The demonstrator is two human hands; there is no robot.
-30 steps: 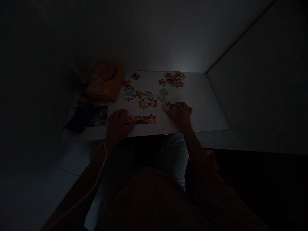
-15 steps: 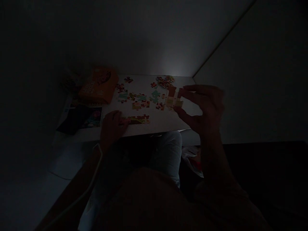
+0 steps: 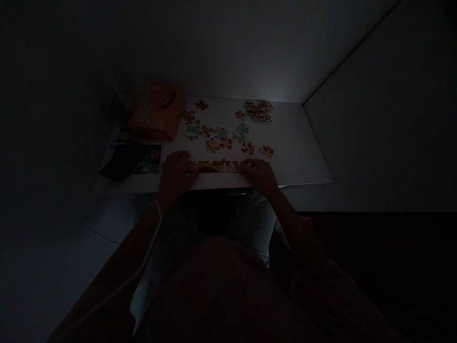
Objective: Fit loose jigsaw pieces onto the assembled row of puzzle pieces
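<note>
I have two hands on one desk (image 3: 300, 143), and between them lies one joined puzzle strip (image 3: 213, 166), set along the near edge; the light is too dim for me to count its pieces surely. One end piece (image 3: 237, 166) sits at the strip's right end, and I cannot tell whether it is locked in. Beyond the strip I count one pile (image 3: 259, 112) of loose pieces, far off past its right end, with one small reddish piece (image 3: 239, 114) just left of that pile. Past the strip's middle lie two pinkish pieces (image 3: 219, 144), side by side. Past its right end are one small cluster (image 3: 248, 148) and, farther right, one brownish cluster (image 3: 266, 151). Past its left end stands one orange box (image 3: 157, 114); left of the strip lie one dark cloth (image 3: 123, 162) and one printed picture (image 3: 153, 158).

My left hand (image 3: 175, 174) lies palm down on the strip's left end, fingers loosely bent, thumb spread away from them. My right hand (image 3: 260, 175) comes in from the strip's right, wrist low, fingertips and thumb at the end piece; I cannot tell whether they pinch it or merely press
</note>
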